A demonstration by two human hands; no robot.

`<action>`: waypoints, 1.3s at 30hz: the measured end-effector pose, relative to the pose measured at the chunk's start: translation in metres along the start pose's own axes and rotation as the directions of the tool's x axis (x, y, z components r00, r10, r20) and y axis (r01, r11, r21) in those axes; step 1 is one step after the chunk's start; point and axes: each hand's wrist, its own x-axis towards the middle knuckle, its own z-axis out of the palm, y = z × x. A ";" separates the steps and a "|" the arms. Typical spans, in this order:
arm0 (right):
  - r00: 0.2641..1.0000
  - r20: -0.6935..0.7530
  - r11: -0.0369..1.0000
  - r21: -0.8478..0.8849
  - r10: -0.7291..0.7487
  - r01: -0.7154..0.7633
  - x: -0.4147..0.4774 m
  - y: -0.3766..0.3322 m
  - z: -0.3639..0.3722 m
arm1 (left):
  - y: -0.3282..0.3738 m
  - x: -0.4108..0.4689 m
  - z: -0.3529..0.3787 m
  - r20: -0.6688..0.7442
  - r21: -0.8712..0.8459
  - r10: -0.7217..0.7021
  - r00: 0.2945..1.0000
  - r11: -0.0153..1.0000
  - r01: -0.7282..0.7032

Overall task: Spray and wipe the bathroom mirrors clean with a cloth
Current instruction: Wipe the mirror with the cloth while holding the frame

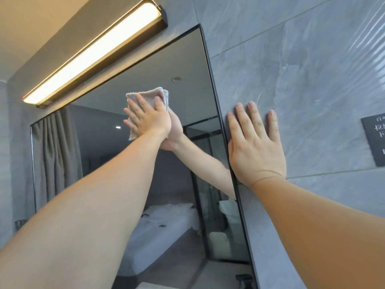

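Observation:
A large black-framed mirror point(108, 138) hangs on the grey tiled wall. My left hand point(149, 118) presses a folded grey-white cloth point(145, 95) flat against the upper part of the glass, fingers straight. The hand's reflection meets it from behind. My right hand point(255, 142) lies flat and spread on the wall tile just right of the mirror's frame, its thumb at the frame edge. No spray bottle shows clearly; a dark object point(244, 281) sits at the mirror's bottom right corner.
A lit bar lamp point(93, 53) juts out above the mirror's top edge. A dark sign point(375, 138) with white writing is fixed to the grey wall tile point(302, 69) at the far right. The mirror reflects a curtain, a bed and a glass partition.

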 end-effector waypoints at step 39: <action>1.000 0.004 1.000 0.022 0.011 -0.011 0.000 -0.001 -0.004 | 0.053 -0.052 0.001 0.068 0.034 0.816 0.574 0.573 -0.819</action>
